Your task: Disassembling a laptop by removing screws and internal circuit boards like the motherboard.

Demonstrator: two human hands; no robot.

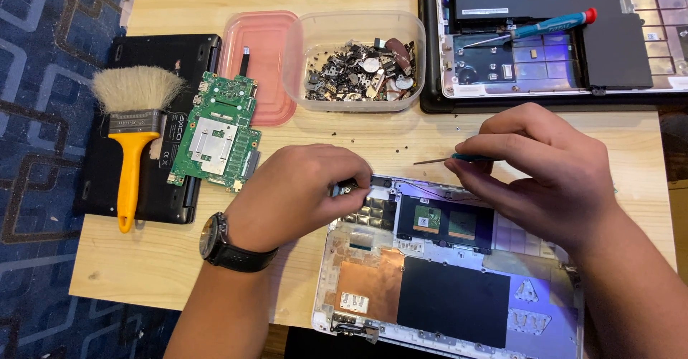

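An opened white laptop chassis [459, 287] lies at the near edge of the wooden table, its copper plate and black pads showing. My left hand [301, 194], with a black wristwatch, pinches a small dark part [348, 186] at the chassis's top left corner. My right hand [545, 169] holds a thin screwdriver [448, 160] with a teal grip, its tip pointing left just above the chassis's far edge.
A clear tub [355, 58] of small metal parts and its pink lid [261, 65] sit mid-table. A green circuit board [218, 131] and a yellow-handled brush [136, 126] rest on a black laptop cover [100, 180]. Another opened laptop [552, 36] with a blue screwdriver [545, 26] lies far right.
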